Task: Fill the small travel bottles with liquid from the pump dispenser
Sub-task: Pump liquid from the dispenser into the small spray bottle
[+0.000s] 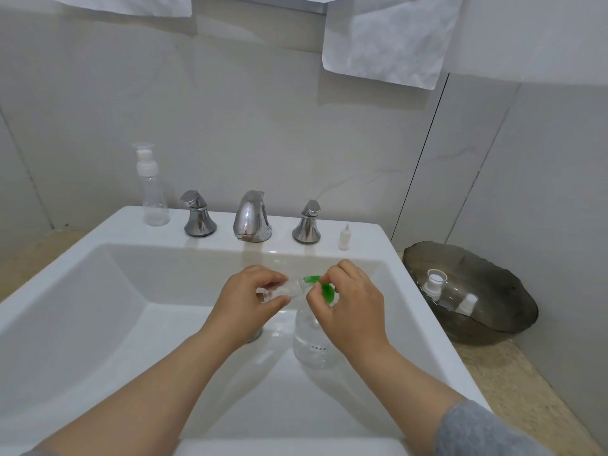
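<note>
My left hand [250, 299] grips a small clear travel bottle [285, 288], held on its side over the sink basin with its mouth towards the right. A clear pump dispenser [312, 340] with a green pump head [320, 286] stands in the basin, partly filled with clear liquid. My right hand [348, 299] curls over the green pump head, whose spout meets the small bottle's mouth. A small white cap [344, 237] stands on the sink ledge at the right.
The white sink [108, 268] has a chrome spout [251, 217] and two chrome handles [197, 214]. A tall empty clear bottle [152, 189] stands at the back left. A dark glass bowl [493, 311] on the right counter holds two small bottles. Towels hang above.
</note>
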The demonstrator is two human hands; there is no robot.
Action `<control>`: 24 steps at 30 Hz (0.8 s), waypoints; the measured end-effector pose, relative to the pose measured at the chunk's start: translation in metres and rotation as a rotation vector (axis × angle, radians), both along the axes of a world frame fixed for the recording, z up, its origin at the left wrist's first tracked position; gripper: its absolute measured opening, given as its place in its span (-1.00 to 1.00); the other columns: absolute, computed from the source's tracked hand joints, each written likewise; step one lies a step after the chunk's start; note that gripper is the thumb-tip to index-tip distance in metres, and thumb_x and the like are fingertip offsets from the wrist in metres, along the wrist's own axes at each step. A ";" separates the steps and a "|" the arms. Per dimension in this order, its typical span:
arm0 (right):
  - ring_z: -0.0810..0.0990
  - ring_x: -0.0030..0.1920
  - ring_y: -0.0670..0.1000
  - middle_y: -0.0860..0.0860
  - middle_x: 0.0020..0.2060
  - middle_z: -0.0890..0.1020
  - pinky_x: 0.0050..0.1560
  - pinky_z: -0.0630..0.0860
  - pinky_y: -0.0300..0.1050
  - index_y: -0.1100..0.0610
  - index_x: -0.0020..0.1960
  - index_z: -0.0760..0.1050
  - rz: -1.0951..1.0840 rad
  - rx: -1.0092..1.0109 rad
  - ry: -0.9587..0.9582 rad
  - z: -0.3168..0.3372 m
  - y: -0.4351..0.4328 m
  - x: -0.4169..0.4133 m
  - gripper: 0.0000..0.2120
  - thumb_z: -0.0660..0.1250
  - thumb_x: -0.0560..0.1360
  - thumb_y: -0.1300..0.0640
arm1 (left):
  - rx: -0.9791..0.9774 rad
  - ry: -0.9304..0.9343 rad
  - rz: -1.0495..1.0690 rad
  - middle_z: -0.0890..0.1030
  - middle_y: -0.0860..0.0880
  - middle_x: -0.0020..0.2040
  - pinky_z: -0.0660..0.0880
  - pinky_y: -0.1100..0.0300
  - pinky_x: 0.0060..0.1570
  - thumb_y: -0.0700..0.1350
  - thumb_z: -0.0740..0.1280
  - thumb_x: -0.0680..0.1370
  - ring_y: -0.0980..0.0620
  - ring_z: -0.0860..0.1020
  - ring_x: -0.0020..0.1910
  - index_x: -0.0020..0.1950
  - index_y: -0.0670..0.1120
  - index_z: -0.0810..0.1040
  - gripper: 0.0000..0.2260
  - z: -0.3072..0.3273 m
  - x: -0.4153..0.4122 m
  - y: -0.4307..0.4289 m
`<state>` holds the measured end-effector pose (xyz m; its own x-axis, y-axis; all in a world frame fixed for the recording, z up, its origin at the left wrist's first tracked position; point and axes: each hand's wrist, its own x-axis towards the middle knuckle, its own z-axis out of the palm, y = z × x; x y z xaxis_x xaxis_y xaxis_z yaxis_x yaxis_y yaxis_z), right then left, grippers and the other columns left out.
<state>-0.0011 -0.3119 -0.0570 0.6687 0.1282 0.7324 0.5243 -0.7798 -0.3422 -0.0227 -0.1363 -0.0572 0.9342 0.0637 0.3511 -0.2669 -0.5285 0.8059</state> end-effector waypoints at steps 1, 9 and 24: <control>0.39 -0.34 -0.03 -0.09 -0.35 0.41 -0.48 0.35 -0.14 0.10 -0.32 0.41 -0.001 0.002 0.006 0.000 -0.001 0.000 -0.81 0.23 0.37 0.00 | 0.004 0.008 -0.004 0.58 0.06 -0.11 0.58 0.07 0.02 -0.19 0.50 0.39 0.14 0.57 -0.06 0.00 0.00 0.65 -0.78 0.001 -0.001 0.000; 0.45 -0.30 -0.06 -0.11 -0.30 0.47 -0.45 0.42 -0.14 0.08 -0.24 0.49 0.029 -0.014 -0.015 -0.002 -0.003 -0.001 -0.85 0.22 0.41 0.03 | -0.029 0.004 0.015 0.59 0.08 -0.09 0.57 0.10 0.02 -0.19 0.51 0.38 0.18 0.57 -0.05 -0.04 0.03 0.65 -0.78 0.003 -0.001 0.000; 0.50 -0.20 -0.07 -0.14 -0.23 0.54 -0.37 0.47 -0.13 0.06 -0.18 0.55 0.026 0.027 -0.063 0.004 -0.007 0.001 -0.84 0.22 0.43 0.05 | -0.019 -0.134 0.024 0.59 0.12 -0.09 0.55 0.08 0.02 -0.19 0.51 0.38 0.15 0.57 -0.06 0.02 0.01 0.65 -0.75 0.004 0.001 -0.002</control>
